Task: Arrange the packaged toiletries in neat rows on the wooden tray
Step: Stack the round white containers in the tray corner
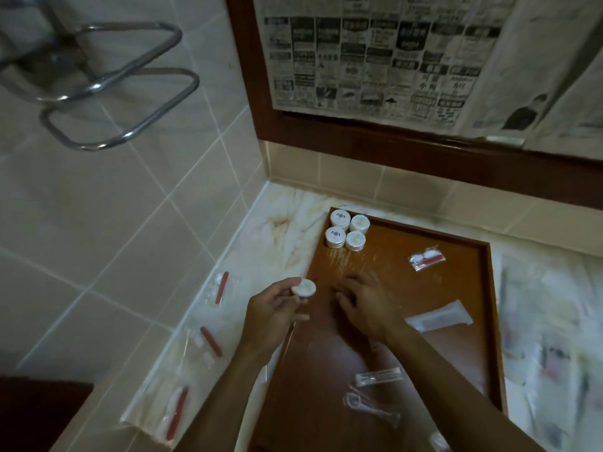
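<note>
Three clear sachets with red sticks (pixel 209 340) lie along the marble counter's (pixel 287 210) left edge, outside the wooden tray (pixel 424 288). The left hand (pixel 270 316) pinches a round white toiletry puck (pixel 304 287) at the tray's left rim, while the right hand (pixel 365 305) hovers over the tray with fingers loosely spread, holding nothing. Four white pucks (pixel 346 230) sit two by two in the tray's far-left corner, with a red-and-white packet (pixel 426 258) and a long white sachet (pixel 439 316) farther right.
</note>
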